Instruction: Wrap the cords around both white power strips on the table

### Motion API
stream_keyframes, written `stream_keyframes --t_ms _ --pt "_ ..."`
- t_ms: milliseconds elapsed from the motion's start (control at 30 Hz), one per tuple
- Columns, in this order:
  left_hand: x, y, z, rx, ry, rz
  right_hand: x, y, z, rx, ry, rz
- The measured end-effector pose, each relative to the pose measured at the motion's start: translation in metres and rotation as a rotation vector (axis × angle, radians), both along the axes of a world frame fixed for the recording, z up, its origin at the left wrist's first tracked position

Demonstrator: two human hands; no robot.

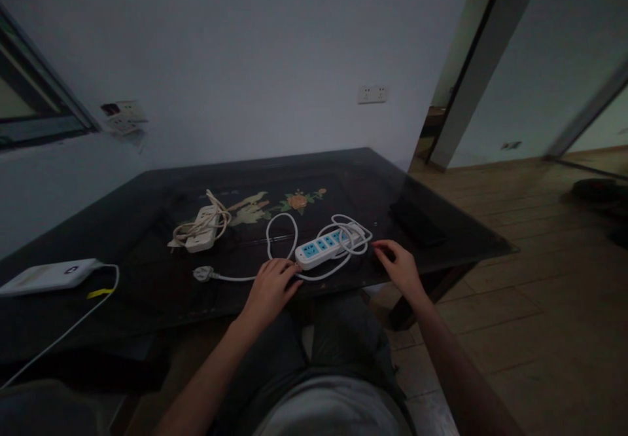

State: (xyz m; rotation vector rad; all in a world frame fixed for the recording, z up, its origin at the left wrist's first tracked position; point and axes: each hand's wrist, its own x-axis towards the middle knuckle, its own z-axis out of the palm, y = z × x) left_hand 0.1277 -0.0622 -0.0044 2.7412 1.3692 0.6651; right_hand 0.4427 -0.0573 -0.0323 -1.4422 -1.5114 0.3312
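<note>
A white power strip [321, 250] with blue socket faces lies at a slant near the front edge of the dark table. Its white cord [269, 226] loops over the strip's right end and runs left to a plug [203, 273]. My left hand [273, 285] rests by the strip's left end, over the cord, with its thumb apart from the fingers. Just off the strip's right end is my right hand [400, 267], fingers apart and nothing visible in them. Whether the left fingertips press on the strip or only the cord is hard to see.
Another power strip [202, 230] wrapped in its cord sits left on the table [343, 167]. Further left lies a white device [53, 276] with a cable, beside a yellow strip [100, 292]. A dark flat object [417, 223] lies at the right. Behind is a wall socket [373, 94].
</note>
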Motion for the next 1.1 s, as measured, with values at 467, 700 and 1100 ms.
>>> stream_keyframes --t_ms 467,700,1100 --pt "-0.021 0.005 -0.004 0.020 0.061 -0.209 0.000 0.007 0.019 0.115 -0.077 0.072" --pt "-0.016 -0.005 0.001 0.069 -0.046 -0.268 0.014 0.033 0.030 0.021 -0.357 0.434" --pt "0.004 -0.019 0.007 -0.034 -0.033 -0.244 0.009 0.046 0.023 -0.045 -0.305 0.548"
